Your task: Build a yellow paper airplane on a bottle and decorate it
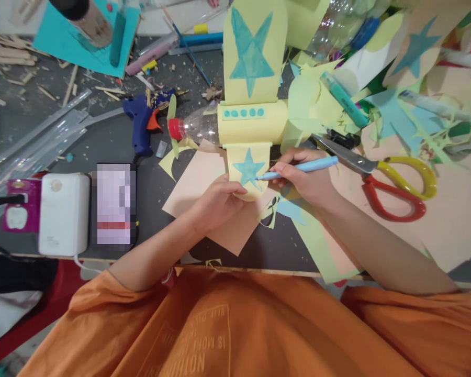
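A model plane [255, 125] made from a plastic bottle wrapped in yellow paper lies on the table, its red cap to the left. Blue stars mark both wings, and a row of blue dots runs along the body. My left hand [223, 201] pinches the rounded tip of the near paper wing [237, 157], thumb on top. In my right hand [302, 175] is a light blue marker [317, 164], held like a pen. Its tip touches the right side of the star [248, 166] on that wing. Beige paper [235, 235] lies underneath.
Scissors [371, 167] with red and yellow handles lie beside my right forearm. To the left are a blue glue gun [141, 120], clear glue sticks [58, 131], a phone [115, 204] and a white power bank [65, 214]. A teal marker [345, 99] rests among paper scraps.
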{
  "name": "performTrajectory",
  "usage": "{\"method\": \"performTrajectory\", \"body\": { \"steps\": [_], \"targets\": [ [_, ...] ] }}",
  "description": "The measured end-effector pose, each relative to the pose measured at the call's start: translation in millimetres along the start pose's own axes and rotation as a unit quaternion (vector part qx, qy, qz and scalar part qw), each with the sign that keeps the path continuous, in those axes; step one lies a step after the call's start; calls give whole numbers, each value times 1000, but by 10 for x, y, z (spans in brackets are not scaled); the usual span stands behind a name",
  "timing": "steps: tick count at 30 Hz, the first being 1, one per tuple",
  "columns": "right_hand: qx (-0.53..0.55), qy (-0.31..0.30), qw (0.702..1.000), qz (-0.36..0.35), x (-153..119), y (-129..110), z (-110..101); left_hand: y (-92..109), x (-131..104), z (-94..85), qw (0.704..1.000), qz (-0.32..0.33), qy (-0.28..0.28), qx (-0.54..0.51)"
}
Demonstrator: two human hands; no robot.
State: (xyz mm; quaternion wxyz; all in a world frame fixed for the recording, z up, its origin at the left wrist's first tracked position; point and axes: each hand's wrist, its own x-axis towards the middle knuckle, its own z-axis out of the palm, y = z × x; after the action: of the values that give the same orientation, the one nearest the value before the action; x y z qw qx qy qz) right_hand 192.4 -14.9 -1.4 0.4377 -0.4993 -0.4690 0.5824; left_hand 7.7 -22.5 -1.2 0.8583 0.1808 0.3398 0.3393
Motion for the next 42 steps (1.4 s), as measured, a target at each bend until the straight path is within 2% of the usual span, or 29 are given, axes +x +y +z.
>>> {"method": "performTrajectory", "body": {
  "steps": [14,21,29,34,42],
  "targets": [
    [-10,-29,999,9,-13,-42,4,5,-6,-4,1000,-13,21,6],
    [9,19,999,23,3,3,-16,-13,12,-39,1000,-10,7,2],
    [-23,1,1000,7,-19,-20,0,-4,3,-29,1000,-12,13,-5],
    [-24,-15,1000,3,-23,-29,9,0,7,-18,1000,-9,-3,-8],
    [-11,-21,1000,14,-14,-21,-25,-6,-1,-44,999,-26,30,-23]
  ]
}}
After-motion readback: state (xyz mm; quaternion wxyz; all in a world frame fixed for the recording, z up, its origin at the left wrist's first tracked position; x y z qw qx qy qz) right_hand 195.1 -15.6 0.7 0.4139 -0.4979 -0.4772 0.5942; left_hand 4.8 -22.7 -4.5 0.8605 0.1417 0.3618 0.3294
